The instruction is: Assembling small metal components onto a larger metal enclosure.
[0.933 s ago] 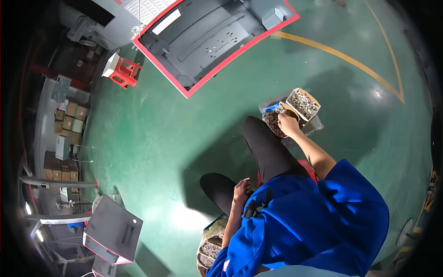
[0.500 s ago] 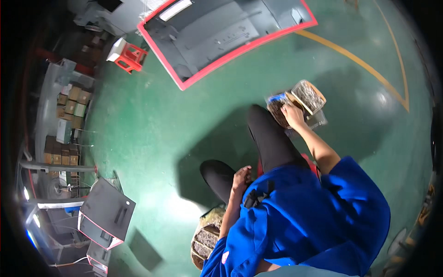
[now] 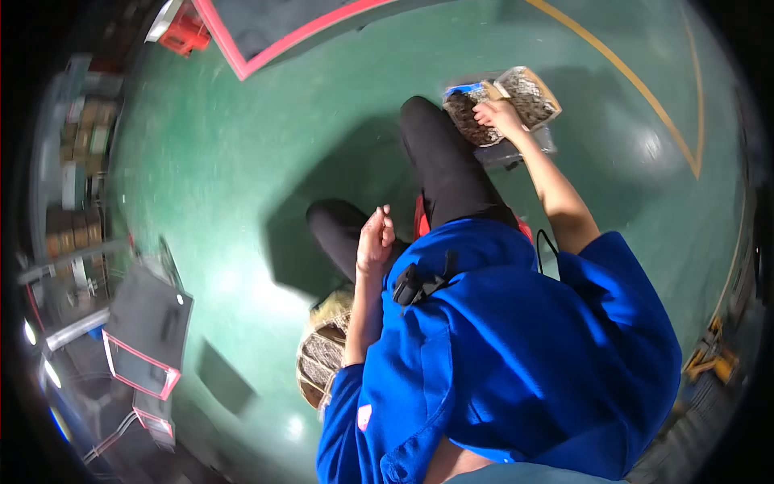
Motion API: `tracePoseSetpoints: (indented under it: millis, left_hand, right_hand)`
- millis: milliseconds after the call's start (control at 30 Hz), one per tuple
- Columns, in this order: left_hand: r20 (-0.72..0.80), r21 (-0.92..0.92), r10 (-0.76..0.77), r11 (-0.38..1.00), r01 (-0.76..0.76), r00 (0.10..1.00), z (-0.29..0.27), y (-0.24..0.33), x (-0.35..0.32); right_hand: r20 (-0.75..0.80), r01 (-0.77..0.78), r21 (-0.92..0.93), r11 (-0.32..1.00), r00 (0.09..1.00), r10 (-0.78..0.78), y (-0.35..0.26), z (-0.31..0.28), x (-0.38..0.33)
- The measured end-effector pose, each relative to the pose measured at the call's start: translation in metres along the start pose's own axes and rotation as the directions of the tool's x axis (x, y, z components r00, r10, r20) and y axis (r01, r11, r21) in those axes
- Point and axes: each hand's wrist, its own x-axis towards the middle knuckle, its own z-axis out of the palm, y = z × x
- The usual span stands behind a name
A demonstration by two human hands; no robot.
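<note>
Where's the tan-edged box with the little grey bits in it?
In the head view, the tan-edged box is near the top, right of the middle. It's just right of the dark little pieces by the right hand.

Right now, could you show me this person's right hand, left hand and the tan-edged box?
Right hand [image 3: 501, 118]: head view, back of the hand.
Left hand [image 3: 376, 240]: head view, middle of the hand.
Tan-edged box [image 3: 543, 89]: head view, its right rim.

You count two hands: left hand [image 3: 376, 239], right hand [image 3: 501, 121]. Upper right: two open containers [image 3: 545, 89], two yellow lines [image 3: 630, 71]. Lower left-centre: one rounded container [image 3: 310, 394]. Upper left: one red stool [image 3: 184, 32].
</note>
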Motion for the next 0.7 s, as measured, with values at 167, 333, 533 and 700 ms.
tracePoseSetpoints:
  millis: [167,333,533,700]
  left_hand:
    - [0.030,-0.539,0.165,0.833,-0.123,0.986,0.073,0.043,-0.014]
    - [0.176,-0.643,0.302,0.756,-0.123,0.937,0.128,0.073,-0.036]
    - [0.187,-0.673,0.317,0.731,-0.114,0.930,0.149,0.088,-0.053]
    - [0.203,-0.662,0.346,0.738,-0.132,0.916,0.155,0.095,-0.063]
  right_hand:
    - [0.022,-0.048,0.130,0.990,0.999,0.046,-0.003,-0.007,0.002]
    - [-0.024,0.079,0.027,0.997,0.997,-0.078,-0.019,-0.003,-0.004]
    - [-0.077,-0.025,-0.225,0.974,0.997,0.008,-0.034,-0.004,-0.004]
    - [-0.095,-0.061,-0.548,0.834,0.995,0.011,-0.068,-0.001,-0.011]
